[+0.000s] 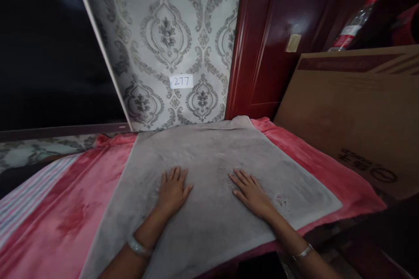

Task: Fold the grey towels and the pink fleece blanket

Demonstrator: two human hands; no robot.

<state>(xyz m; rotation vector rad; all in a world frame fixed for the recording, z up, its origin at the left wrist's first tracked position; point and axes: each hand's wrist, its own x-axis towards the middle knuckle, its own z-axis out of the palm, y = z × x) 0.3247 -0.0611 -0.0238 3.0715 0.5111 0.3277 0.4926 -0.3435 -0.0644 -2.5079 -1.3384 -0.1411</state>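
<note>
On my feed, the left hand (173, 189) and right hand (252, 195) lie flat, apart, on a gray cloth (206, 213). I see a pink blanket (88, 196) left of the left hand, a 277 label (181, 81) ahead of both, a cardboard box (347, 113) right of the right hand.

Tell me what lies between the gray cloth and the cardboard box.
In the head view, a strip of pinkish-red blanket lies between the gray cloth and the cardboard box; whether the blanket touches the box is unclear.
</note>
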